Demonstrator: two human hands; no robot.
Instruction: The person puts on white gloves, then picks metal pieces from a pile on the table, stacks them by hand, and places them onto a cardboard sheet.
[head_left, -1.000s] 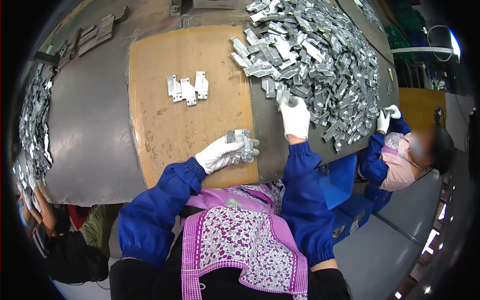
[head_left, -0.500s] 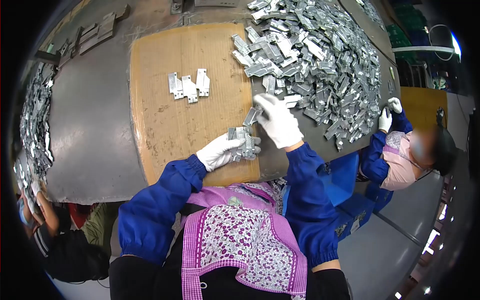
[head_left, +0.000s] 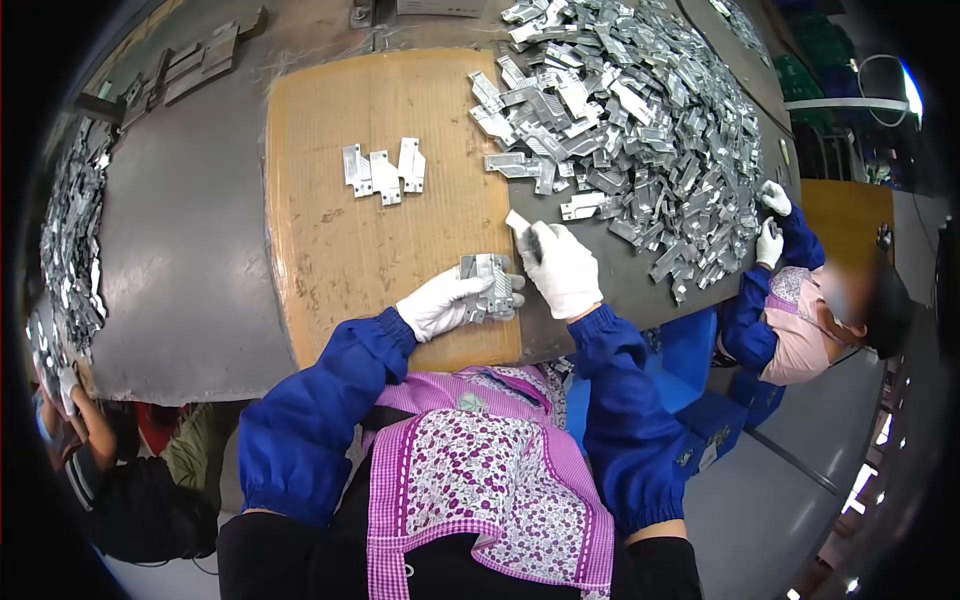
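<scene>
My left hand (head_left: 440, 305), in a white glove, holds a few metal parts (head_left: 486, 284) side by side over the lower right of the brown cardboard sheet (head_left: 360, 250). Just to its right, my right hand (head_left: 562, 268), also gloved, is closed around a metal part (head_left: 517, 222), whose pale end sticks out past the fingertips. Most of that part is hidden by the fingers. Three metal parts (head_left: 383, 177) lie close together on the upper middle of the cardboard. A large heap of similar parts (head_left: 640, 120) covers the table at the upper right.
A co-worker's gloved hands (head_left: 770, 225) are at the heap's right edge. Another person's hand (head_left: 68, 385) is beside a second heap (head_left: 72, 220) at the far left. Flat metal bars (head_left: 200, 62) lie at the upper left. A blue bin (head_left: 680, 365) stands below the table edge.
My right hand has come from the heap toward my left hand, bringing a metal part, which has turned in the fingers. My left hand has barely moved. The co-worker's hands have shifted slightly.
</scene>
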